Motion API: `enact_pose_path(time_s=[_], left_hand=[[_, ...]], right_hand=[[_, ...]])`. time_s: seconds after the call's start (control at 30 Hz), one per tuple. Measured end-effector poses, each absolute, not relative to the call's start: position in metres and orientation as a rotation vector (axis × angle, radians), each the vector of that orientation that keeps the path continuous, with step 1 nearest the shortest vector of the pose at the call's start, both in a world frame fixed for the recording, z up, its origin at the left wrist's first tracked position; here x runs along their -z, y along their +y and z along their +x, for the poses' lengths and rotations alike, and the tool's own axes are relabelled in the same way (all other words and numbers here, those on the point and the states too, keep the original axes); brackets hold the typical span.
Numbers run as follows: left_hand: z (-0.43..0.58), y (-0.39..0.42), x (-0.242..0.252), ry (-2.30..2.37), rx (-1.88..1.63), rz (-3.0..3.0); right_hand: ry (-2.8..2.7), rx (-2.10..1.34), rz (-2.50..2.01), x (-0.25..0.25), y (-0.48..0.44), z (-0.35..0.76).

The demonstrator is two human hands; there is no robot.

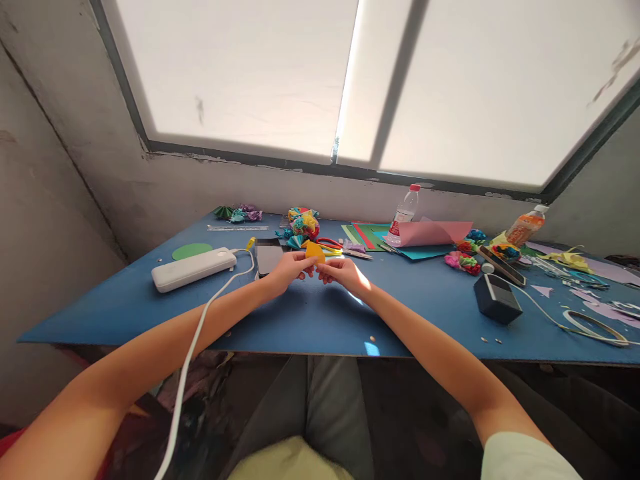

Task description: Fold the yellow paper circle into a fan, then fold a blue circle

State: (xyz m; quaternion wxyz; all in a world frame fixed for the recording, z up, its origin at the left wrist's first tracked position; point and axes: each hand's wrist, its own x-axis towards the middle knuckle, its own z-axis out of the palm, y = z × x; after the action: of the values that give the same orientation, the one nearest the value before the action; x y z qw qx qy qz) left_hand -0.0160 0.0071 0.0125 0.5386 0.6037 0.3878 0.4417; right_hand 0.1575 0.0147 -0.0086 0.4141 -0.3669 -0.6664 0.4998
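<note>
A small orange-yellow piece of paper (pixel 315 252) is held up between both hands, just above the blue table. My left hand (pixel 291 268) pinches its left side between thumb and fingers. At its lower right edge, my right hand (pixel 344 275) grips it the same way, fingers curled under. Behind the left hand lies a dark flat phone-like device (pixel 269 256), partly covered by that hand. Scissors (pixel 356 253) rest on the table just beyond the right hand.
A white power bank (pixel 194 269) with a long white cable lies left, near a green paper disc (pixel 192 251). Crumpled paper flowers (pixel 303 223), coloured sheets (pixel 435 233), a clear bottle (pixel 404 215) and an orange drink bottle (pixel 525 225) stand behind. A black box (pixel 497 299) sits right.
</note>
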Motion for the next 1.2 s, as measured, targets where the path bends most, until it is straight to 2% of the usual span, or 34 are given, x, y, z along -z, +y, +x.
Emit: enact_pose_path(time_s=[0.37,0.63,0.9,1.2], left_hand=[[-0.017,0.011,-0.009,0.858,-0.973,1.324],[-0.017,0.011,-0.013,0.858,-1.057,1.331],[-0.019,0.006,-0.020,0.889,-1.063,1.355],[-0.020,0.008,-0.018,0.847,-1.021,1.376]], right_hand=[[-1.741,-1.238,-0.867,0.004,0.010,0.159],[-1.618,-1.358,-0.752,-0.003,0.012,0.165],[-1.759,-1.200,-0.989,-0.010,0.017,0.172],[-1.804,-1.149,-0.891,-0.007,0.012,0.167]])
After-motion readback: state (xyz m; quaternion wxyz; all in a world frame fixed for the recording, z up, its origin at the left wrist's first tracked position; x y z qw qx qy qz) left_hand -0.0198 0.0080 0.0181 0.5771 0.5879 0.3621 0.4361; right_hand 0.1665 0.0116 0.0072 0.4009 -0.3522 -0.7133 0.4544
